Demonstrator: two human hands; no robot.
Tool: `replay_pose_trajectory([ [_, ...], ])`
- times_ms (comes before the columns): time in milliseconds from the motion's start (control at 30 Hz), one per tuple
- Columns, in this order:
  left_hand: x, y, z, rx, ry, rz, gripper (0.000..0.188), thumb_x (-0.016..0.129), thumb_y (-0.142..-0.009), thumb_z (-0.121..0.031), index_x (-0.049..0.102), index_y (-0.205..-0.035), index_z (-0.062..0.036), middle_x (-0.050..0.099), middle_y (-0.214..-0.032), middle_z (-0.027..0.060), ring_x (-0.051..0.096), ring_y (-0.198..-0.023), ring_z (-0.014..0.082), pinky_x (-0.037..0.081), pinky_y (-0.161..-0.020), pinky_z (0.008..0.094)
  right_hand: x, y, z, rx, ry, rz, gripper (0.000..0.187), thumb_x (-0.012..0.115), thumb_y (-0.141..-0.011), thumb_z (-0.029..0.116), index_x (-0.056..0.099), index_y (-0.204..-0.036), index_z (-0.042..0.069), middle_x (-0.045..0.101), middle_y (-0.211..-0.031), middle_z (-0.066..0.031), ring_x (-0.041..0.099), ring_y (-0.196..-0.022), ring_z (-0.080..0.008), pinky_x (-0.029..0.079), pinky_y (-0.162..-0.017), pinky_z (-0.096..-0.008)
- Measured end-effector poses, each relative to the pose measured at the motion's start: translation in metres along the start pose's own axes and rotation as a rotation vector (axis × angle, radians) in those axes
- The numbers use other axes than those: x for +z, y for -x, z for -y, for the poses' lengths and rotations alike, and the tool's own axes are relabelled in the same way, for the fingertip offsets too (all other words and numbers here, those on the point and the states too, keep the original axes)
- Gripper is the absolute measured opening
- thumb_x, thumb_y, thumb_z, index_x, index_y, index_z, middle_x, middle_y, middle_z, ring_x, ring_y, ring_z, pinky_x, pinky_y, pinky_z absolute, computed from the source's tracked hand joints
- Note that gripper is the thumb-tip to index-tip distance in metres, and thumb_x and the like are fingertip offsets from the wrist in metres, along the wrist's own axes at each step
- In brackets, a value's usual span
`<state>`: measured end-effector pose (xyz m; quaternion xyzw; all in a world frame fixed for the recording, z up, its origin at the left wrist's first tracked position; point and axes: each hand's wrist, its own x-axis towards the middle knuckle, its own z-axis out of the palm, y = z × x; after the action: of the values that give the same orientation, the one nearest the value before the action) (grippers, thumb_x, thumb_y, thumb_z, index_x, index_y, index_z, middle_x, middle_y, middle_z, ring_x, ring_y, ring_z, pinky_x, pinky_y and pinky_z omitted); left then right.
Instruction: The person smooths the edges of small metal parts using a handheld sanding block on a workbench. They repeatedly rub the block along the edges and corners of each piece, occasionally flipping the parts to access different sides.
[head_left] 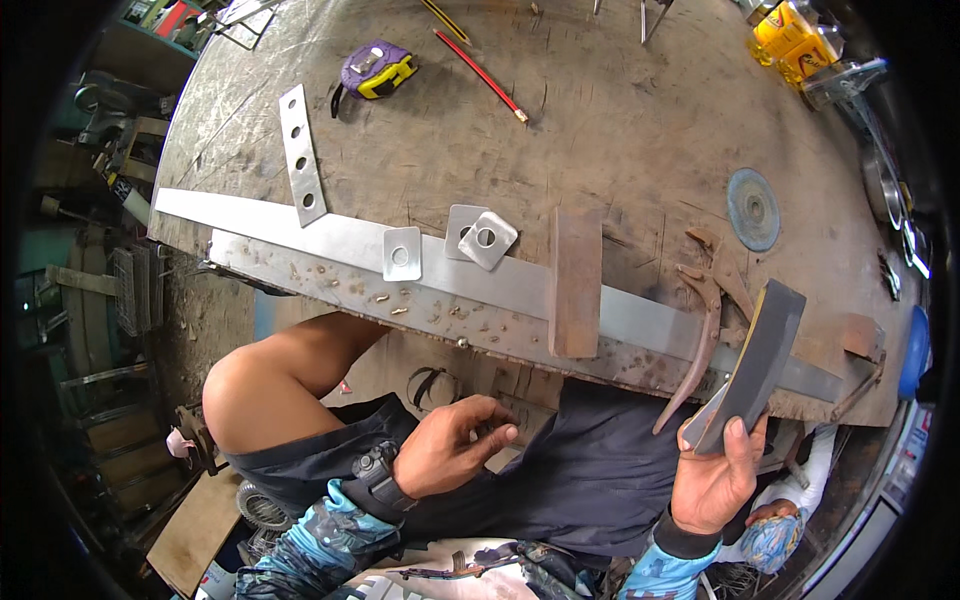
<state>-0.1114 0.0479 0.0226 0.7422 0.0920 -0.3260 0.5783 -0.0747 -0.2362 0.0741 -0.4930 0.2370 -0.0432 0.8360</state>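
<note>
First speaker: "Where does any lettering stand?"
Second speaker: "On the yellow packages (pixel 795 42) at the upper right, dark letters are printed."
First speaker: "And the tape measure (pixel 376 68)?"
Second speaker: "It carries a pale label, but the marks are too small for reading."
First speaker: "Other places?"
Second speaker: "The white container (pixel 217 580), at the lower left, shows some letters, partly cut."
</note>
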Motion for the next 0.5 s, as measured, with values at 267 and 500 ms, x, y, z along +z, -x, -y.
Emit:
replay_pose_trajectory([
  [267, -0.001, -0.006, -0.025, -0.002, 0.331, 0.124, 0.029, 0.066, -0.106, -0.024, 0.066, -0.121, 0.0014, 0.07, -0.094, 0.0058, 0.063, -0.082, 0.0114, 0.052, -0.074, 0.028, 0.021, -0.01, -0.024, 0.12, 0.099, 0.027, 0.056, 0.071, -0.09, 0.011, 0.047, -0.139, 0.001, 0.067, -0.116, -0.0127, 0.069, -0.096, -0.023, 0.059, -0.071, -0.0373],
  [500, -0.006, -0.008, -0.092, 0.244, 0.527, 0.091, 0.041, 0.064, -0.105, -0.015, 0.056, -0.14, 0.0054, 0.07, -0.109, 0.0073, 0.064, -0.096, 0.0104, 0.052, -0.085, 0.0263, 0.057, -0.002, -0.029, 0.135, 0.09, 0.248, 0.044, 0.075, -0.091, 0.009, 0.053, -0.128, 0.0, 0.069, -0.112, -0.0127, 0.071, -0.092, -0.0206, 0.062, -0.074, -0.0358],
])
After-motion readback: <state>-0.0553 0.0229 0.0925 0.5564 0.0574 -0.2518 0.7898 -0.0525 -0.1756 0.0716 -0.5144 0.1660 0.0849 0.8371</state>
